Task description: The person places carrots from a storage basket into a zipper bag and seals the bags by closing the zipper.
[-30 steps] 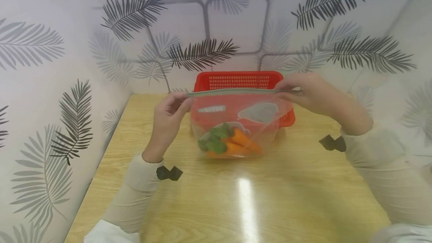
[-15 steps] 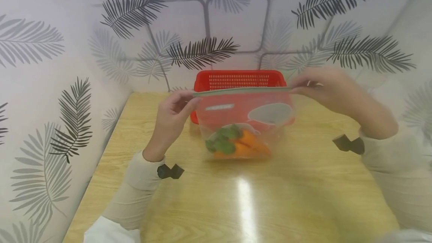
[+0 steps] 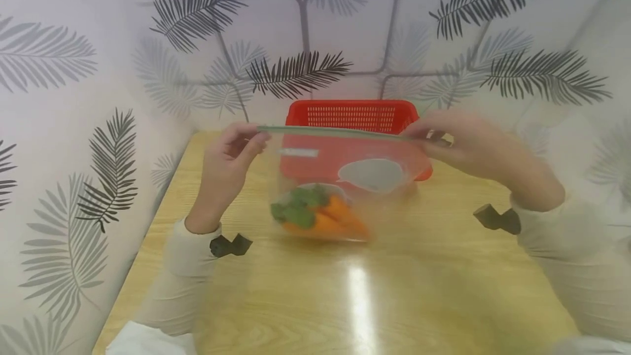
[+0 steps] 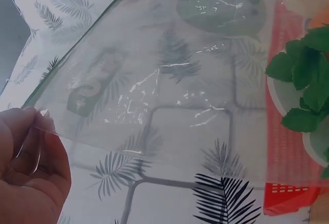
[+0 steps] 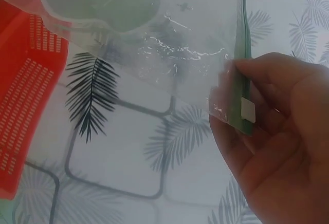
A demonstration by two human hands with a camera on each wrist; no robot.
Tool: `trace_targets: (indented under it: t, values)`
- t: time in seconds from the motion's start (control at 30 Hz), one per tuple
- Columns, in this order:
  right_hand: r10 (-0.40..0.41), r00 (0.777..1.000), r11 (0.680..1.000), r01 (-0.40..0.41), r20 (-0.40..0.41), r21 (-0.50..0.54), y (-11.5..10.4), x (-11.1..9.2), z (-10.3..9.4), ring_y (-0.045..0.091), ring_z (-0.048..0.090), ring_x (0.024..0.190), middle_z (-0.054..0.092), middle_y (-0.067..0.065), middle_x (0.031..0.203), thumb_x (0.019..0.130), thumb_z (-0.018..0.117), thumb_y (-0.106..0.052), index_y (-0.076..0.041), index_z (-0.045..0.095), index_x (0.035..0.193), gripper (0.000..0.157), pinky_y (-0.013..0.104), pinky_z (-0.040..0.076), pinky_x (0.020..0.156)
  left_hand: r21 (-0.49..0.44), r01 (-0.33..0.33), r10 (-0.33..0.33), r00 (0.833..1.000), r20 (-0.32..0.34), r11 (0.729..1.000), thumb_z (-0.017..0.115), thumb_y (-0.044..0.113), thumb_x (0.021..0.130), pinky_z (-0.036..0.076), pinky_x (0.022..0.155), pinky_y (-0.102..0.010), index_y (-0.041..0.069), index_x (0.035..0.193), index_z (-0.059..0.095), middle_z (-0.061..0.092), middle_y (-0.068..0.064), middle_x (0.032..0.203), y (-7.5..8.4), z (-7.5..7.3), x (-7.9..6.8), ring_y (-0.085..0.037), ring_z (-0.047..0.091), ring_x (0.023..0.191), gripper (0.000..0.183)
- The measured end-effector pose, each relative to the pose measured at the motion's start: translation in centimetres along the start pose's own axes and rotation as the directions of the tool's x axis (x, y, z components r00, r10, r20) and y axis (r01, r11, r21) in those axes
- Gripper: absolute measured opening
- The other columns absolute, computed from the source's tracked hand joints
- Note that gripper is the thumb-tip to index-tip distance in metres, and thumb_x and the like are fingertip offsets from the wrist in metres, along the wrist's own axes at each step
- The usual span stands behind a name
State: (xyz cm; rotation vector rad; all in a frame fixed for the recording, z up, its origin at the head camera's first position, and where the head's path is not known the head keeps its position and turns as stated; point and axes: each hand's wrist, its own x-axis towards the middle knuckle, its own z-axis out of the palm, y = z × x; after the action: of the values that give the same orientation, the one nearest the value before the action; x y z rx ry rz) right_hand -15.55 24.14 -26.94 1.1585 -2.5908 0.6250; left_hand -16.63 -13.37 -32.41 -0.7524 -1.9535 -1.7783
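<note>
A clear zip bag (image 3: 372,174) with a green strip along its top hangs upright between my two hands. Orange carrots (image 3: 340,219) with green leaves (image 3: 298,208) lie at its bottom. My left hand (image 3: 221,177) pinches the left end of the strip between thumb and fingers. At the opposite end, my right hand (image 3: 473,144) pinches the other top corner. A small white slider (image 5: 248,110) sits on the green strip (image 5: 243,80) beside the right fingers in the right wrist view. In the left wrist view, white curved edges show around the leaves.
Behind the bag, a red slotted basket (image 3: 352,114) stands at the back of the wooden table (image 3: 276,295), partly seen through the plastic. A pale wall (image 3: 345,32) with leaf prints rises behind the table and along its left side.
The bag first shifted right with both hands, then swung back left, ending further left than a second ago. My left hand has moved left with it. Both hands keep hold of the strip.
</note>
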Motion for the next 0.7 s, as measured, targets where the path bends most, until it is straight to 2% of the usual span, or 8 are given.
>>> trace_targets:
  t: [0.1,0.27,0.4,0.53,0.7]
  values:
    - [0.052,0.999,0.999,-0.052,0.015,0.005,-0.7,0.9,1.1,0.004,0.057,0.082,0.064,-0.012,0.096,0.084,0.067,-0.005,-0.017,0.067,0.106,0.025,0.024,0.049,0.07,0.03,0.007,-0.006,1.0,-0.03,1.0,0.061,-0.004,0.087,0.05,0.072,-0.024,-0.005,0.098,0.062,0.067,0.0,0.089,0.3,-1.6,0.3,-0.016,0.06,0.078,0.012]
    - [0.035,0.999,0.998,-0.035,0.0,0.05,-1.9,3.0,2.9,0.008,0.057,0.083,0.065,-0.01,0.096,0.083,0.068,-0.006,-0.015,0.067,0.105,0.024,0.027,0.049,0.071,0.113,0.004,0.006,0.996,-0.087,0.994,0.058,-0.004,0.088,0.049,0.072,-0.021,-0.006,0.097,0.063,0.066,0.003,0.087,1.5,-4.0,1.0,-0.013,0.059,0.077,0.01]
    - [0.023,1.0,0.989,-0.024,0.012,0.144,-2.9,4.9,4.3,0.008,0.056,0.084,0.064,-0.007,0.094,0.083,0.065,-0.005,-0.013,0.066,0.106,0.025,0.029,0.05,0.072,0.214,0.012,0.012,0.994,-0.111,0.977,0.059,0.001,0.09,0.048,0.072,-0.021,-0.006,0.096,0.063,0.065,0.005,0.087,1.8,-6.2,1.7,-0.012,0.058,0.077,0.01]
    - [0.028,0.999,0.974,-0.032,0.02,0.226,-3.5,7.0,6.2,0.008,0.055,0.08,0.064,-0.004,0.09,0.084,0.065,-0.005,-0.011,0.067,0.103,0.021,0.029,0.05,0.071,0.294,0.06,-0.018,0.989,-0.145,0.954,0.059,0.008,0.091,0.047,0.074,-0.021,-0.003,0.098,0.065,0.065,0.005,0.088,1.0,-8.7,2.5,-0.013,0.058,0.078,0.014]
    - [0.083,0.996,0.957,-0.084,0.015,0.279,-4.4,9.4,8.1,0.009,0.055,0.076,0.064,-0.005,0.086,0.086,0.066,-0.012,-0.011,0.067,0.1,0.014,0.029,0.049,0.072,0.379,0.123,-0.045,0.977,-0.208,0.917,0.061,0.013,0.091,0.047,0.075,-0.02,0.004,0.098,0.067,0.064,0.007,0.085,-1.4,-12.0,4.2,-0.01,0.058,0.078,0.013]
